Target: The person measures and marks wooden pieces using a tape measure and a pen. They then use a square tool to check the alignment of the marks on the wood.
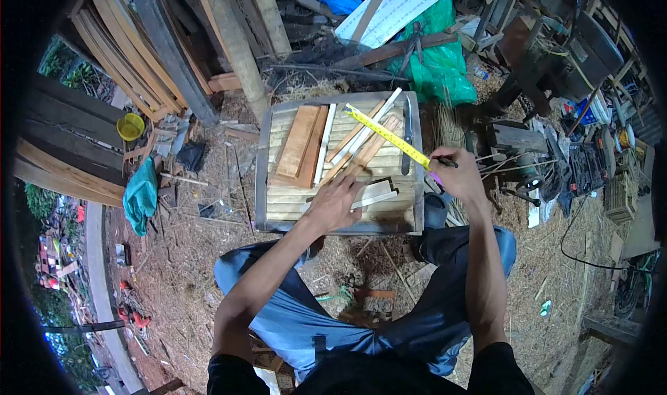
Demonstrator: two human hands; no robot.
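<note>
One yellow bowl (pixel 130 127), contents unclear; right hand (pixel 456 177) holds tape measure (pixel 389 136).

no text is legible, even on the yellow tape (pixel 389 136).

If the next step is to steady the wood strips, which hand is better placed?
The left hand, I judge: its fingers lie by the wood strips, while the right hand holds the yellow tape measure and a dark pen-like thing.
</note>
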